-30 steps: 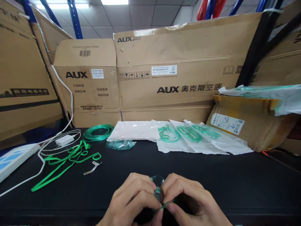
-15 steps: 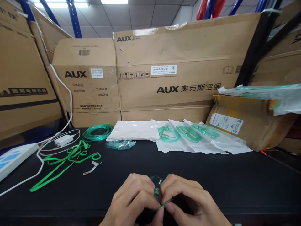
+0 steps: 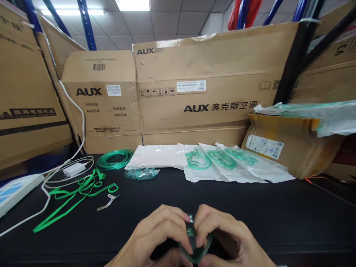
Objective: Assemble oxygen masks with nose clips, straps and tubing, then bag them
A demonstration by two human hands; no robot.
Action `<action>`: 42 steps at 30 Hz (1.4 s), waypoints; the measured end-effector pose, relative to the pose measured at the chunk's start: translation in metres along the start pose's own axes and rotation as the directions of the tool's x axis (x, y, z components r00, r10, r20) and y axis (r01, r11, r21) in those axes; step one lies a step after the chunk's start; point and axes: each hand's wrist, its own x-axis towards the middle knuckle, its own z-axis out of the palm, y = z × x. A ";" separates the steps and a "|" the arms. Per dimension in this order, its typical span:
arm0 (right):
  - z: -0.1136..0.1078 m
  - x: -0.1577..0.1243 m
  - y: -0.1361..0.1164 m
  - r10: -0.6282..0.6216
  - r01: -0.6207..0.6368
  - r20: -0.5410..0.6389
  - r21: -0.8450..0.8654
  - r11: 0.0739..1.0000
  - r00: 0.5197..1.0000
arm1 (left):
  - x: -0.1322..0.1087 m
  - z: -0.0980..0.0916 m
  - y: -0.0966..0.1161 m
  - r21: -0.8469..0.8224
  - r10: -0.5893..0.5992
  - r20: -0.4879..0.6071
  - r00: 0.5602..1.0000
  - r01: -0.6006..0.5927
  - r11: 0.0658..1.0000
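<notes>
Close to the table's near edge, a clear green oxygen mask [image 3: 196, 254] is held between both hands, its rim facing me and much of it covered by fingers. My left hand [image 3: 164, 235] closes on its left side, the fingertips bent over the rim and the thumb below. On the opposite side my right hand [image 3: 222, 233] grips it in the same way, with a finger pressing into the opening. Green elastic straps [image 3: 80, 189] lie in a tangle at the left. Beside them rests a small bent metal strip [image 3: 108, 203].
Coiled green tubing [image 3: 114, 160] and a small clear bag of parts [image 3: 141, 173] lie farther back. White packets [image 3: 222, 167] with green tubing lean near a cardboard box [image 3: 264, 148]. A power strip [image 3: 19, 193] and white cables [image 3: 83, 126] occupy the left. Large cartons [image 3: 217, 78] stand behind.
The mask has turned so its open rim now faces me. My fingers have shifted from pinching its near edge to bending over the rim. The camera view has moved slightly.
</notes>
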 end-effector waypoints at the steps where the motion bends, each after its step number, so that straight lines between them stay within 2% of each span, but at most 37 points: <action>1: -0.001 0.001 0.000 -0.002 0.002 0.014 -0.005 1.000 1.000 | -0.001 0.001 0.000 -0.031 -0.019 -0.004 1.000 0.019 0.999; 9: -0.002 0.002 -0.010 0.119 -0.122 0.058 0.051 0.991 0.991 | -0.005 0.010 0.004 -0.148 -0.173 -0.020 0.985 0.168 0.975; 16: 0.001 -0.001 -0.012 0.116 -0.124 0.057 0.156 0.980 0.992 | -0.008 0.014 0.003 -0.305 -0.287 0.011 0.958 0.276 0.911; 22: -0.003 -0.003 -0.012 0.138 -0.143 0.063 0.095 0.985 0.988 | -0.013 0.020 -0.004 -0.391 -0.310 -0.017 0.950 0.279 0.877; 25: -0.001 -0.001 -0.015 0.183 -0.187 0.068 0.045 0.981 0.981 | -0.011 0.020 -0.001 -0.378 -0.341 0.017 0.940 0.322 0.868; 29: 0.004 0.002 -0.021 0.259 -0.262 0.084 0.020 0.965 0.962 | -0.009 0.020 0.003 -0.323 -0.281 -0.050 0.958 0.251 0.913; 37: 0.013 0.003 -0.030 0.325 -0.328 0.049 0.128 0.936 0.945 | -0.012 0.019 0.004 -0.263 -0.247 -0.049 0.968 0.226 0.938; 42: 0.009 0.003 -0.018 0.257 -0.261 0.063 0.082 0.962 0.964 | -0.008 0.019 0.009 -0.272 -0.330 -0.039 0.943 0.308 0.912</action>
